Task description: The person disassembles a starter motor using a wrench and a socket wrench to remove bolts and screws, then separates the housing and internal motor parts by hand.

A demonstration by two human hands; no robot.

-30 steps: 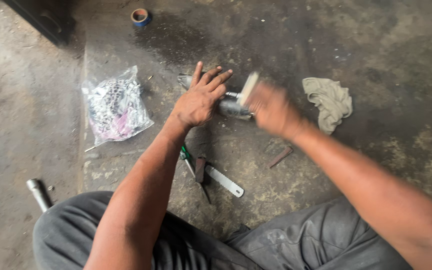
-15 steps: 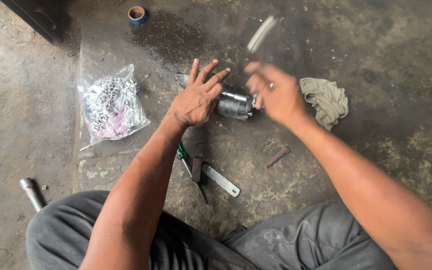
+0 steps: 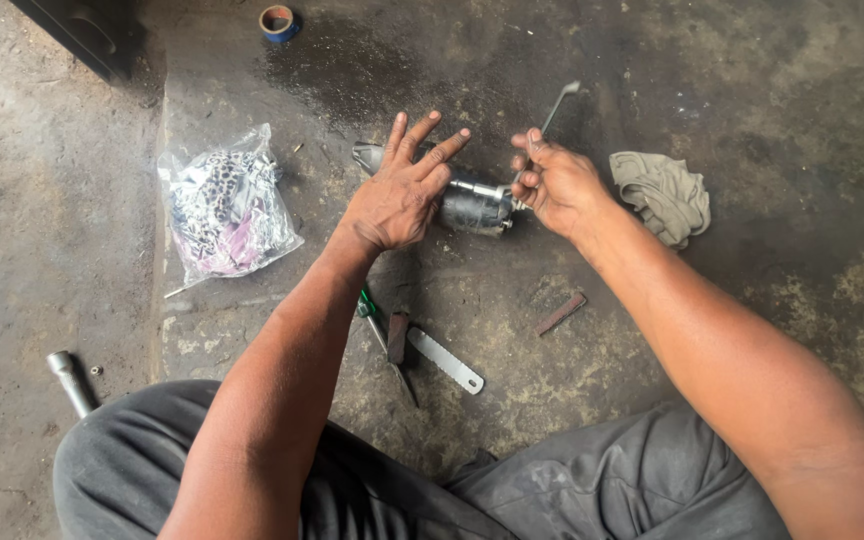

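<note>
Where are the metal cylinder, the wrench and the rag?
cylinder (image 3: 474, 208), head view, on its dark body right of the left hand.
wrench (image 3: 555, 108), head view, on the bare shaft above the right hand.
rag (image 3: 664, 195), head view, on the middle of the crumpled cloth.

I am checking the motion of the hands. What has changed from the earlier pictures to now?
The right hand with the thin metal tool swung up and away from the metal cylinder, then came back down to its right end. It kept hold of the tool throughout. The left hand stayed pressed on the cylinder. The plastic bag, rag and tools on the floor did not move.
</note>
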